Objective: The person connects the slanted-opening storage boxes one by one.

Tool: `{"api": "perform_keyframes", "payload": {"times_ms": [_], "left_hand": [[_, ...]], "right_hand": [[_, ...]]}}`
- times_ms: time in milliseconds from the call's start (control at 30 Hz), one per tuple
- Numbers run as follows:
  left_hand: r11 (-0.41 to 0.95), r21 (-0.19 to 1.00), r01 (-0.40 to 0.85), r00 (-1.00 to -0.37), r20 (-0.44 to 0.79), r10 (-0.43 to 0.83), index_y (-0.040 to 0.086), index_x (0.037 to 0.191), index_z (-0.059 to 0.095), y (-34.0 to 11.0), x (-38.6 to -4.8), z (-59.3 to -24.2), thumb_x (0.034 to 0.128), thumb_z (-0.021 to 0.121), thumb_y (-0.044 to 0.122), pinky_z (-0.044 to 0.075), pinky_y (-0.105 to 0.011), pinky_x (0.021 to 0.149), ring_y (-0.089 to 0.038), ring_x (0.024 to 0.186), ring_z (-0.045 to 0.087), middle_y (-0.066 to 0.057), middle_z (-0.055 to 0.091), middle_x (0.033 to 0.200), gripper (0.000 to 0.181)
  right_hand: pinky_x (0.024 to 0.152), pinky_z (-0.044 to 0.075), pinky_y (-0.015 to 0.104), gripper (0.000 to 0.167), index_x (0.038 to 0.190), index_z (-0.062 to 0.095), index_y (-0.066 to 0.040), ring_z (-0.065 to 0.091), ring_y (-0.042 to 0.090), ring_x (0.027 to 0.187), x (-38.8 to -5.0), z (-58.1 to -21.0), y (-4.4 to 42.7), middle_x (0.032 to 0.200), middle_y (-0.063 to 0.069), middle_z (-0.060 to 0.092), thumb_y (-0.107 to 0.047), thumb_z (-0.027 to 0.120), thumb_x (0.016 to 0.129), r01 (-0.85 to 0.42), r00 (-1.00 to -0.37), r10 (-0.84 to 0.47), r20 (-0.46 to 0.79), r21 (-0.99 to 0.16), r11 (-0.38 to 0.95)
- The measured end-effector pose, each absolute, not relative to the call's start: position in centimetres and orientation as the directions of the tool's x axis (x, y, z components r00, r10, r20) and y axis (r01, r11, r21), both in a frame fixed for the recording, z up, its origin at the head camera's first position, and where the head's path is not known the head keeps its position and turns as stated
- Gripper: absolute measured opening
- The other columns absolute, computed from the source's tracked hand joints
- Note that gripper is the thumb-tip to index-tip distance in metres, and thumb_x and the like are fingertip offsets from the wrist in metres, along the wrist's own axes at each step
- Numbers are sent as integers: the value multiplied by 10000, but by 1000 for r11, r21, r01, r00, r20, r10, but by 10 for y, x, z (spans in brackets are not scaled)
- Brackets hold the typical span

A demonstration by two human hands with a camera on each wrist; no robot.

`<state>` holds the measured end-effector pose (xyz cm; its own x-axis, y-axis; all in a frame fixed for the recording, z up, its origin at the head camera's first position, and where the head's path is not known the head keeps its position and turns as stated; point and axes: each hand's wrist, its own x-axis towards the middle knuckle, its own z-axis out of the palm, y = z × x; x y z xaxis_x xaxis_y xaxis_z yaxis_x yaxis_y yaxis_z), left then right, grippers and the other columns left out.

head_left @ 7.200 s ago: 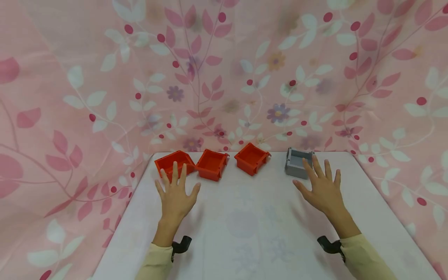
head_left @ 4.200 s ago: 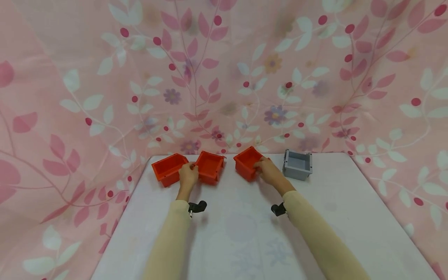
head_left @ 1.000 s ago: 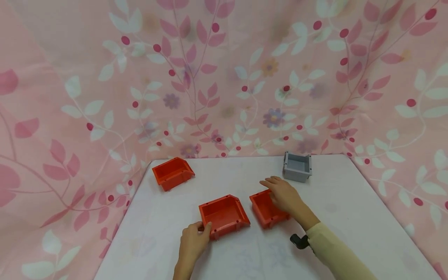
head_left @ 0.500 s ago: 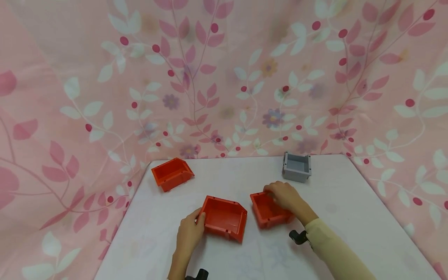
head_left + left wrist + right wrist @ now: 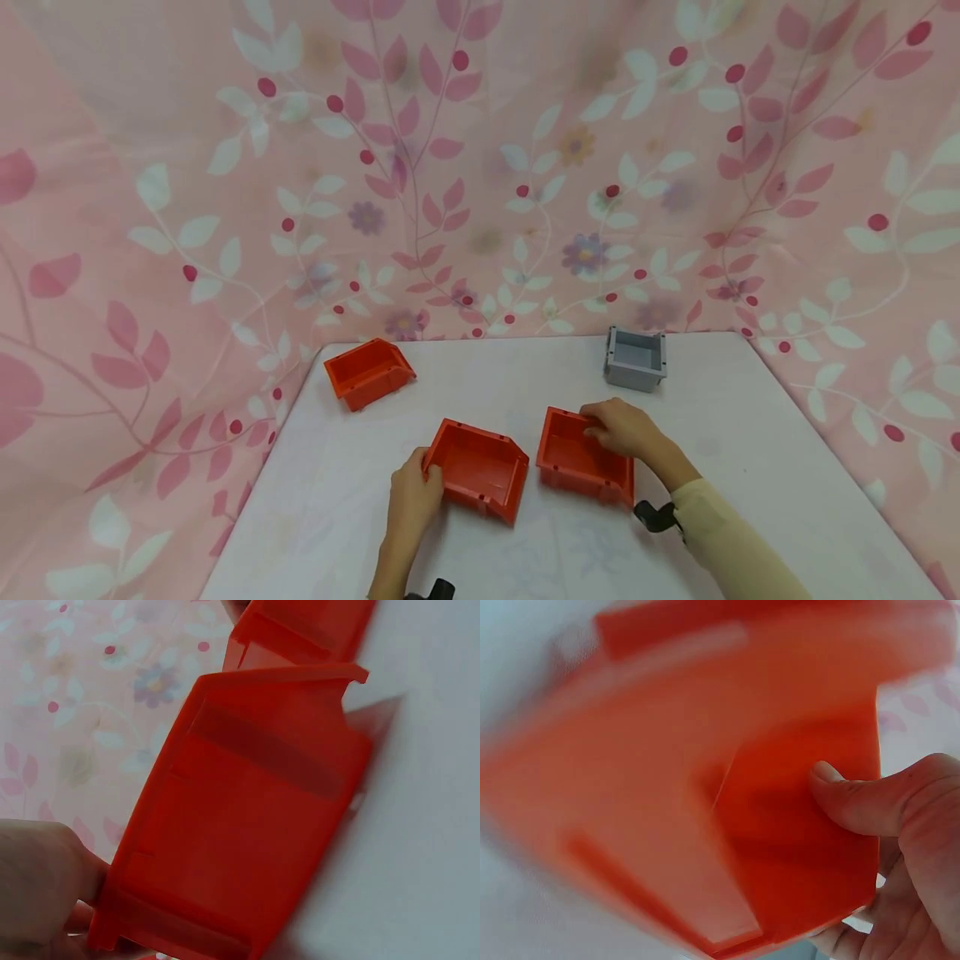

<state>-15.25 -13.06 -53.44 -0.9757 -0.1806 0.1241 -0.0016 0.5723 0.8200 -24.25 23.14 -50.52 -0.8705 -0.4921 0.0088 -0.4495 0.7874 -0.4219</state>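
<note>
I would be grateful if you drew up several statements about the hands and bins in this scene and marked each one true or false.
1. The left hand grips a red bin at its left end. True.
2. The right hand grips a second red bin. True.
3. The two held bins are stacked one inside the other. False: they are side by side.
4. A third red bin stands near the far left corner of the table. True.
5. All the bins are red. False: one is a gray bin.
6. The gray bin is covered by a lid. False: its top is open.
</note>
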Motion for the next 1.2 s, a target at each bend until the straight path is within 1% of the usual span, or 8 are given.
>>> {"api": "perform_keyframes", "payload": {"times_ms": [233, 367, 533, 667, 800, 933, 1067, 1200], "left_hand": [[566, 824, 29, -996, 74, -56, 17, 1353, 664, -141, -161, -528, 992, 546, 24, 484, -344, 591, -211, 727, 568, -169, 703, 1115, 380], [552, 830, 71, -997, 64, 31, 36, 1386, 652, -142, -167, -528, 1024, 553, 56, 500, -376, 683, -226, 823, 587, -150, 700, 1188, 376], [545, 827, 138, -988, 81, 128, 78, 1396, 653, -137, -173, -529, 1053, 544, 91, 541, -498, 873, -286, 1043, 623, -132, 686, 1278, 361], [516, 842, 157, -981, 71, 182, 96, 1436, 624, -133, -179, -533, 1077, 523, 119, 489, -598, 995, -363, 1201, 602, -147, 654, 1343, 374], [514, 851, 103, -986, 19, 166, 72, 1527, 505, -129, -180, -537, 1050, 610, 221, 484, -628, 994, -394, 1230, 581, -189, 620, 1364, 511], [500, 866, 29, -995, -20, 94, 17, 1533, 436, -125, -176, -539, 955, 751, 243, 551, -563, 927, -352, 1144, 613, -199, 593, 1354, 696], [463, 884, 65, -996, 29, 83, -32, 1458, 500, -122, -171, -540, 959, 712, 133, 575, -497, 899, -339, 1095, 640, -200, 590, 1350, 566], [462, 878, 128, -991, 98, 88, -48, 1439, 534, -119, -168, -540, 983, 637, 73, 556, -508, 934, -344, 1107, 632, -196, 605, 1335, 483]], "right_hand": [[686, 542, 365, 131, 1041, 708, -84, 555, 132, 716, -233, -492, 239, 807, -79, 624, -51, 746, 920, -434, -887, -457, 64, -453, 779], [658, 548, 339, 118, 1054, 681, -54, 558, 152, 704, -227, -483, 233, 809, -51, 620, -65, 724, 945, -378, -913, -403, 64, -504, 777], [632, 571, 330, 160, 1110, 654, 10, 573, 168, 689, -217, -471, 221, 839, 11, 649, -62, 680, 969, -319, -940, -329, 87, -565, 761], [614, 576, 345, 173, 1117, 645, 44, 580, 176, 666, -211, -464, 211, 842, 42, 663, -35, 661, 964, -307, -947, -298, 118, -602, 738], [598, 574, 336, 148, 1097, 639, 44, 576, 171, 642, -208, -462, 204, 826, 41, 659, -23, 652, 966, -293, -952, -280, 123, -622, 726], [586, 567, 328, 133, 1081, 634, 41, 564, 171, 628, -208, -465, 200, 800, 37, 644, -23, 646, 965, -280, -956, -268, 116, -622, 731], [582, 561, 328, 121, 1070, 630, 33, 555, 175, 626, -208, -469, 199, 785, 32, 627, -25, 644, 965, -272, -959, -259, 112, -618, 738], [578, 566, 330, 109, 1058, 629, 25, 555, 176, 620, -206, -473, 197, 782, 34, 628, -22, 646, 960, -265, -961, -252, 111, -615, 742]]}}
